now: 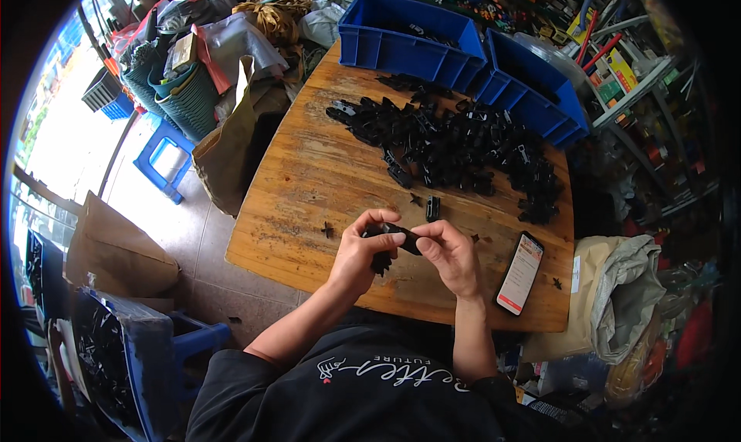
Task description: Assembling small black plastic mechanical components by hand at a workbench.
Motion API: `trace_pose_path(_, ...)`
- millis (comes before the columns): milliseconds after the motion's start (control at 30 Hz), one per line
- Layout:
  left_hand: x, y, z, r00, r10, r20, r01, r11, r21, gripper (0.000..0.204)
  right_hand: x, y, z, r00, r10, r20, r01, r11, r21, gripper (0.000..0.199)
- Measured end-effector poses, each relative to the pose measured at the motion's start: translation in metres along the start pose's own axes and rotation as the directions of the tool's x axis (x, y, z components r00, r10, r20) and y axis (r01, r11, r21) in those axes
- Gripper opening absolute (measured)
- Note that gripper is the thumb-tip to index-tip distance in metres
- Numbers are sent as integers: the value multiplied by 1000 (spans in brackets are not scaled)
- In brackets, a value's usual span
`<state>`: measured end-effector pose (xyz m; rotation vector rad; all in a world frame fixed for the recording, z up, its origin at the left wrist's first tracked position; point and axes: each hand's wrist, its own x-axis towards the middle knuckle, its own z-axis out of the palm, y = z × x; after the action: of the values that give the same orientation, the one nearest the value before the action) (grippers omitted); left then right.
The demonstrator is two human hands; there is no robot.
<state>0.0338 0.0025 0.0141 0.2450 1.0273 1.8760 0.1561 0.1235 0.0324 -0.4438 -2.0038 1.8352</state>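
Observation:
Over the near part of the wooden table (285, 187), my two hands meet at a small black plastic part (406, 240). My left hand (361, 249) is closed on it with the thumb on top, and more black pieces (380, 263) show beneath that palm. At the part's right end, the thumb and fingers of my right hand (454, 261) pinch it. Just beyond the hands, a single black part (433, 207) lies apart from a large heap of similar black parts (463, 145). The held part's exact kind is too small and dark to make out.
Two blue plastic crates (413, 37) stand along the far table edge, dark parts inside. A lit phone (519, 274) lies at the right, near small star-shaped black bits (556, 284). Sacks (602, 288) flank the table. Left are a blue stool (164, 160) and stacked baskets (181, 106).

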Motion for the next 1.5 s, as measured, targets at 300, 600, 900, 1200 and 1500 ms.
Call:
trace_pose_path(300,18,7,-30,991,-112,80,136,866,-481,24,63,-5,19,984,-69,166,73,997,-19,21)
trace_pose_path(600,20,15,-39,991,57,-123,-105,897,-429,19,59,-11,45,969,-56,241,106,974,-200,27)
trace_pose_path(900,23,23,-54,997,30,-68,-63,829,-556,23,110,21,31,883,-466,58,254,370,-894,42)
trace_pose_path(1200,19,14,-57,998,31,50,8,767,-641,19,118,41,4,949,-276,-151,6,494,-869,8)
trace_pose_path(1500,17,9,-22,977,-119,176,161,955,-250,30,44,10,8,960,-73,-271,163,930,330,11)
